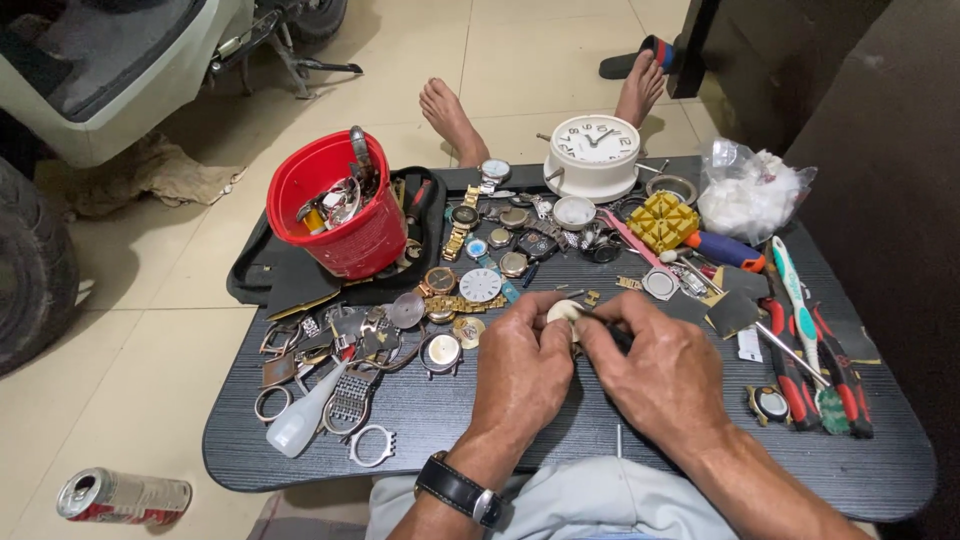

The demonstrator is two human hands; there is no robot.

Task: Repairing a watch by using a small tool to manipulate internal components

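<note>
Two hands meet over the near middle of the dark table (560,440): the left hand (522,375) pinches a small round pale watch part (562,311) in its fingertips, and the right hand (668,372) is closed on a thin dark tool (612,335) whose tip touches that part. A black wristwatch (460,490) sits on the left wrist. Left of the hands lie loose watch cases and metal bands (345,395) beside a small white squeeze bottle (300,420). Right of the hands lie red-handled pliers (845,385) and a teal toothbrush (795,300). Beyond the hands are scattered watches (480,250), then a red bucket (335,205) of parts, a yellow block (662,220), a white alarm clock (594,155) and a clear bag of white wadding (750,190). Left of the table, a dented can (120,495) lies on the floor.
</note>
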